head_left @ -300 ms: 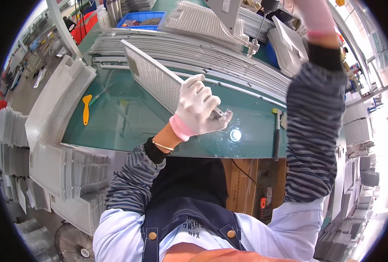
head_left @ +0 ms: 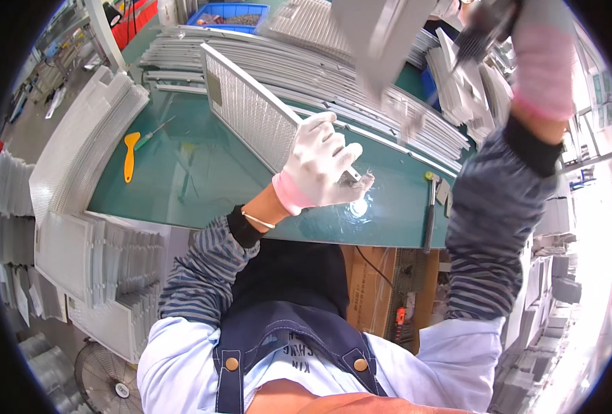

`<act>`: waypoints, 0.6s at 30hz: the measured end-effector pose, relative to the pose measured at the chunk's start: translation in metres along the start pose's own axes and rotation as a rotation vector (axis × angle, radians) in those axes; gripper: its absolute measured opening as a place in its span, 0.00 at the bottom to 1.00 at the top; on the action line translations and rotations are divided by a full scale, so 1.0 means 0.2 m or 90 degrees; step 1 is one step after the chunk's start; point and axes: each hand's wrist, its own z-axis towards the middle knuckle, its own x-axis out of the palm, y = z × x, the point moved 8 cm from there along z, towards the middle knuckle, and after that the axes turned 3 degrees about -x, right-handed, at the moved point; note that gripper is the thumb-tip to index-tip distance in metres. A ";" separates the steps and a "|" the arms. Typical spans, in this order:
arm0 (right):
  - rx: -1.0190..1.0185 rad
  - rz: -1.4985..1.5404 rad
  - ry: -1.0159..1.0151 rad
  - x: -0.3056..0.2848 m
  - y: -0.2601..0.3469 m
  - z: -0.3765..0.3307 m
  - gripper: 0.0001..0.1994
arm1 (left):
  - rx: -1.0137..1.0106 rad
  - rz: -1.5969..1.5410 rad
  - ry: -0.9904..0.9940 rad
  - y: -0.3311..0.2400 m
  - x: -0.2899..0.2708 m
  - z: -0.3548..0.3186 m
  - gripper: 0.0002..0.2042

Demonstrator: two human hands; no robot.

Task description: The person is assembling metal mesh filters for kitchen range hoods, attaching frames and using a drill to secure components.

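Observation:
My left hand (head_left: 322, 162), in a white glove with a pink cuff, is closed around the near end of a mesh panel (head_left: 247, 114) with a light metal frame. The panel stands tilted on edge over the green tabletop (head_left: 161, 186), and the end of its frame shows between thumb and fingers. High at the right is my gloved right hand (head_left: 544, 52), smeared by motion and partly cut off. It appears to grip a dark, blurred tool (head_left: 488, 31). Left of that tool, a blurred grey plate (head_left: 375, 41) hangs over the bench.
Long metal strips (head_left: 251, 65) lie stacked across the back. A yellow scraper (head_left: 130, 159) and a hammer (head_left: 430, 214) rest on the tabletop. Mesh panels (head_left: 78, 145) are stacked at the left. A blue bin (head_left: 226, 17) stands behind, and a fan (head_left: 109, 376) at lower left.
My right hand and the dark tool have come down and to the right. The hanging grey plate looks larger and lower. My left hand keeps its hold on the mesh panel; the whole view has shifted slightly.

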 end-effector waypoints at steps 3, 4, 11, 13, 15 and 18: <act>0.113 -0.018 0.010 0.10 -0.08 -0.23 0.10 | -0.019 -0.010 0.004 0.02 0.02 -0.01 0.20; 0.094 0.021 -0.023 0.10 -0.08 -0.27 0.10 | -0.035 0.043 0.043 0.04 0.05 -0.02 0.24; 0.020 0.056 -0.030 0.11 -0.08 -0.29 0.09 | -0.027 -0.034 0.034 0.03 0.04 -0.02 0.22; 0.040 0.027 -0.039 0.11 -0.08 -0.31 0.09 | -0.045 -0.018 0.052 0.04 0.04 -0.02 0.22; 0.060 0.033 -0.043 0.13 -0.08 -0.35 0.10 | -0.063 0.003 0.065 0.05 0.05 -0.03 0.23; -0.056 -0.004 0.029 0.03 -0.29 -0.33 0.11 | -0.092 -0.025 0.092 0.08 0.10 -0.10 0.20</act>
